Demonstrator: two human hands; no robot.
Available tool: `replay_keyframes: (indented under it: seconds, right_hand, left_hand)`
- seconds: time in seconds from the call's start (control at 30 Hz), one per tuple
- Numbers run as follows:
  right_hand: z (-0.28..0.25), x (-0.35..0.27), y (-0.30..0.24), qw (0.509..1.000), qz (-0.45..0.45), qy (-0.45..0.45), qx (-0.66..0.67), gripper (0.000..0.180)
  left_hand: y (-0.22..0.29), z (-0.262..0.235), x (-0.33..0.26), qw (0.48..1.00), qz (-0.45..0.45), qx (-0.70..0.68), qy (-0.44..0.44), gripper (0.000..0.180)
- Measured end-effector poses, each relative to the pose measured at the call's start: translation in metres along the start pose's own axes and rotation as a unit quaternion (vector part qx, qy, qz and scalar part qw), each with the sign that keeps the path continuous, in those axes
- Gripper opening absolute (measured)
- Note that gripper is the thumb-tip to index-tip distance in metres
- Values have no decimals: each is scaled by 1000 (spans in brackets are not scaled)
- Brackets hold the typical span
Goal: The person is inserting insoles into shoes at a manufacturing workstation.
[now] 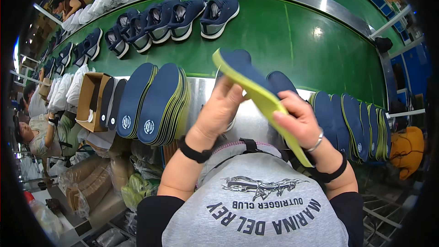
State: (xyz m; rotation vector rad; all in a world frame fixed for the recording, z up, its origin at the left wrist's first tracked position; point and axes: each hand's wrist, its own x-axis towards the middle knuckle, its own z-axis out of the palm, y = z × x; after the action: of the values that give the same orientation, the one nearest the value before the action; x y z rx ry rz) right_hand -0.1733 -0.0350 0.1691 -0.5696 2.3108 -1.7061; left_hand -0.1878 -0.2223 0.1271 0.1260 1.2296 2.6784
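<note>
A navy insole (260,95) with a lime-green underside and edge is held tilted in front of me, its far end raised and slightly blurred. My right hand (298,118) is closed around its middle, thumb on the green side. Beside its far half, my left hand (220,107) has its thumb and fingers drawn together; what they hold is hidden. A thin white edge (231,124) shows below that hand, belonging to something I cannot make out. Under the insole, on the metal edge of the table, lies another navy rounded piece (281,82), partly covered.
Stacks of navy insoles (157,105) stand at left, with more insole stacks (352,123) at right. An open cardboard box (93,100) sits beyond the left stacks. Navy shoes (219,16) line the far side of the green conveyor belt (329,50). Co-workers (45,130) are at left.
</note>
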Motion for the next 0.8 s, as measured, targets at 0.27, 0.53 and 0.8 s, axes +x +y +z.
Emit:
replay_keyframes:
  seconds: [0.27, 0.53, 0.8]
  right_hand:
    - [-37, -19, 6, 995, 37, 61, -73, 20]
    - [-30, -26, 29, 992, 57, 32, -105, 25]
    - [-26, -33, 29, 967, 20, -15, -255, 25]
  left_hand:
    - [-20, -93, -18, 781, -43, 622, 23, 87]
    - [-1, -73, -21, 671, -68, 736, 57, 60]
    - [15, -59, 8, 968, -65, 231, 73, 23]
